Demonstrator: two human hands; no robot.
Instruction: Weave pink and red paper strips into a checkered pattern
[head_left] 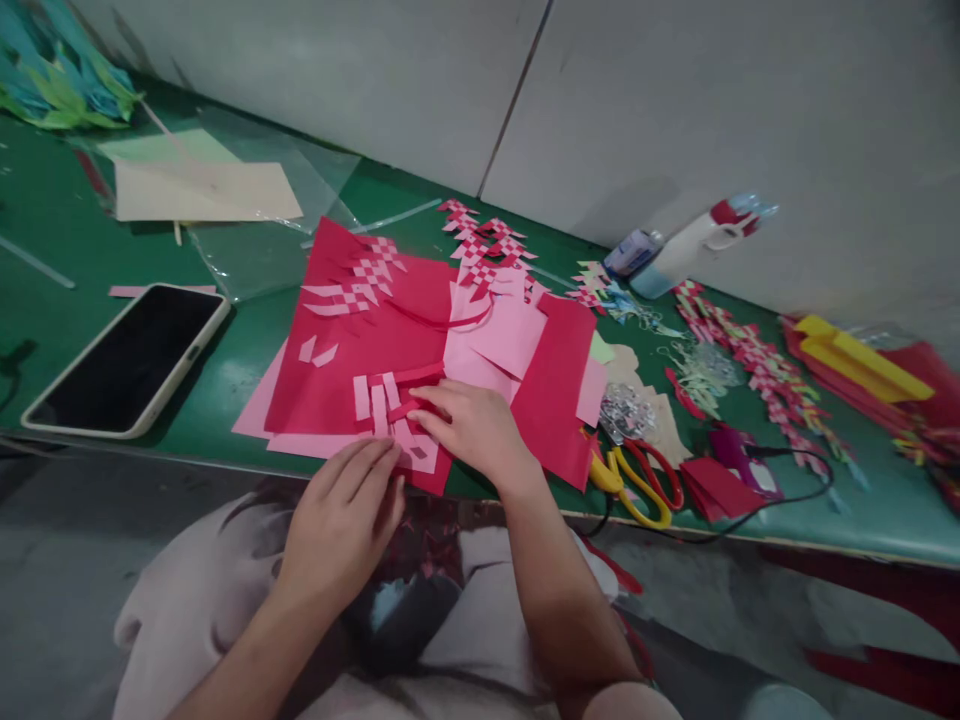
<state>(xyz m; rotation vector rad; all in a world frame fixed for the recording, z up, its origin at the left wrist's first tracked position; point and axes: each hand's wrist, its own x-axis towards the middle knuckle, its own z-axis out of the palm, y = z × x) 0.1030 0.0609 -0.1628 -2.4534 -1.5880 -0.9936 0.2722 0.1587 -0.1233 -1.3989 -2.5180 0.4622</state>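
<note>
A small pink paper with slits (pixel 415 452) lies near the table's front edge, with red paper strips (pixel 420 376) woven through its pink bands. My right hand (pixel 480 425) is over it from the right, thumb and forefinger pinched on a red strip. From the left, the fingertips of my left hand (pixel 345 505) are pressed together at the lower pink bands, gripping them; my thumb is partly hidden. Under both lies a large red paper sheet (pixel 292 385) on pink sheets. A finished-looking checkered woven paper piece (pixel 360 285) rests on the red sheet.
A phone (pixel 127 360) lies left on the green table (pixel 255 350). At the right are yellow-handled scissors (pixel 637 490), red-handled scissors (pixel 660 470), a glue gun (pixel 739 460) with a cord, and woven garlands (pixel 750 370). A white bottle (pixel 682 250) leans near the wall.
</note>
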